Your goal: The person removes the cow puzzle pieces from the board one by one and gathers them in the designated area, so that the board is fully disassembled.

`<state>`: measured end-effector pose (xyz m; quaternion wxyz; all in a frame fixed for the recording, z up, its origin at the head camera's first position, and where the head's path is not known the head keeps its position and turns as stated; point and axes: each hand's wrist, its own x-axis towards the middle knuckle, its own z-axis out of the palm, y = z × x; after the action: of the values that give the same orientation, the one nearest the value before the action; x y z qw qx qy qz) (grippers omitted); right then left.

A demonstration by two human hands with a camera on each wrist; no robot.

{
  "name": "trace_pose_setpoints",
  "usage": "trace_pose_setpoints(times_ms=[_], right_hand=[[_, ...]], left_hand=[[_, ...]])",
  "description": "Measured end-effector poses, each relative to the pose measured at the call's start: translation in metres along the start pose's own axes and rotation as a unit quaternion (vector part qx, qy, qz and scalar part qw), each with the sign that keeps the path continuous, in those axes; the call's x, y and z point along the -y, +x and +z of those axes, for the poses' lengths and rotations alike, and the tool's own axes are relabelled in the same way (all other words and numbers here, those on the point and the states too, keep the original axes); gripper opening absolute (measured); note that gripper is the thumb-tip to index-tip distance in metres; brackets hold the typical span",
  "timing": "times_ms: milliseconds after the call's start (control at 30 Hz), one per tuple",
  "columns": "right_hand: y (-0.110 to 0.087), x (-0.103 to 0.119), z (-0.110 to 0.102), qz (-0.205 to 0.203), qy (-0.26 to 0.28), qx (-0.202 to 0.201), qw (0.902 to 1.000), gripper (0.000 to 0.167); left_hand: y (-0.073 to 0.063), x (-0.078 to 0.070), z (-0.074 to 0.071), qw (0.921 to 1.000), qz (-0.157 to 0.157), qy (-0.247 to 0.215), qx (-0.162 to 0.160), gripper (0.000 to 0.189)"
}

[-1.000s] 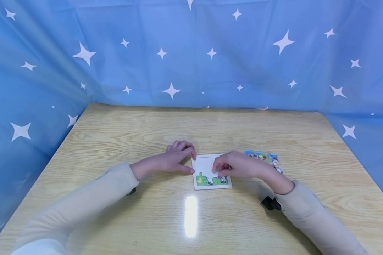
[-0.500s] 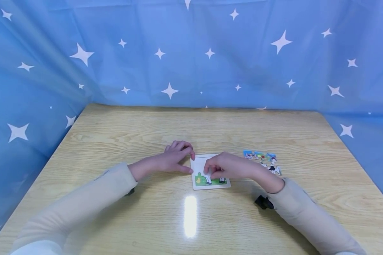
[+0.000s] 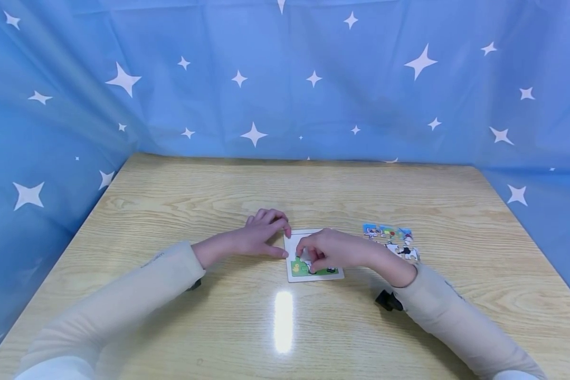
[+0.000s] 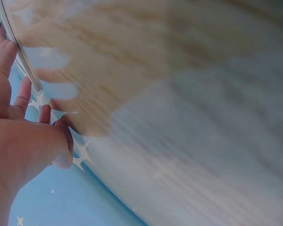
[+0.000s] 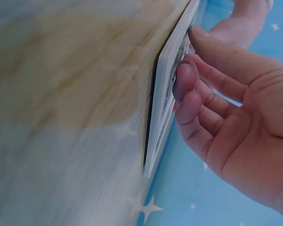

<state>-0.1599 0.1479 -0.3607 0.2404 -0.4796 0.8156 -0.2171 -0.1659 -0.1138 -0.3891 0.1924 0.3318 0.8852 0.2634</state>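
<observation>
A white-framed jigsaw puzzle board [image 3: 294, 240] lies on the table, with green pieces [image 3: 296, 267] along its near side, one showing a yellow figure. My left hand [image 3: 262, 236] touches the board's left edge with thumb and forefinger spread apart; in the left wrist view its fingers reach the board's edge [image 4: 24, 56]. Over the board, my right hand [image 3: 337, 250] pinches a small puzzle piece [image 3: 306, 255], pale where it shows and mostly covered by the fingers. From the right wrist view, the thumb and bent fingers of that hand [image 5: 236, 103] are at the board's surface, the piece hardly visible.
Several loose puzzle pieces [image 3: 388, 232], blue, green and cow-patterned, lie right of the board, close behind the right forearm. The wooden table [image 3: 209, 184] meets a blue star-patterned curtain [image 3: 285, 105] at the back and sides.
My right hand has moved left across the board with the piece, toward the yellow-figure piece, uncovering more loose pieces behind it. The left hand stays at the board's left edge.
</observation>
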Motion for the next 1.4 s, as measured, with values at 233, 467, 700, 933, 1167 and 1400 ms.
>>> trace_pose_setpoints(times_ms=[233,467,700,933,1167,1400], right_hand=[[0.001,-0.003,0.001,-0.012,0.007,0.001,0.9999,0.027],[0.004,0.004,-0.001,0.022,0.016,0.014,0.9995,0.030],[0.007,0.007,-0.003,0.031,0.003,0.016,0.9994,0.030],[0.010,0.004,-0.001,0.033,0.008,0.026,0.9991,0.030],[0.011,0.006,-0.001,0.033,0.006,0.035,0.9988,0.031],[0.014,0.007,0.000,0.028,0.018,0.059,0.9977,0.019]], left_hand=[[0.001,0.000,0.000,1.0000,0.004,-0.002,-0.001,0.035],[-0.001,-0.004,-0.003,0.9999,0.005,0.007,-0.007,0.036],[0.000,-0.003,-0.003,0.9998,0.005,0.017,-0.008,0.036],[0.000,-0.003,-0.003,0.9999,0.006,0.014,-0.006,0.035],[-0.001,-0.004,-0.003,0.9999,0.003,0.010,-0.004,0.035],[-0.002,-0.003,-0.002,0.9999,0.008,0.006,-0.003,0.034]])
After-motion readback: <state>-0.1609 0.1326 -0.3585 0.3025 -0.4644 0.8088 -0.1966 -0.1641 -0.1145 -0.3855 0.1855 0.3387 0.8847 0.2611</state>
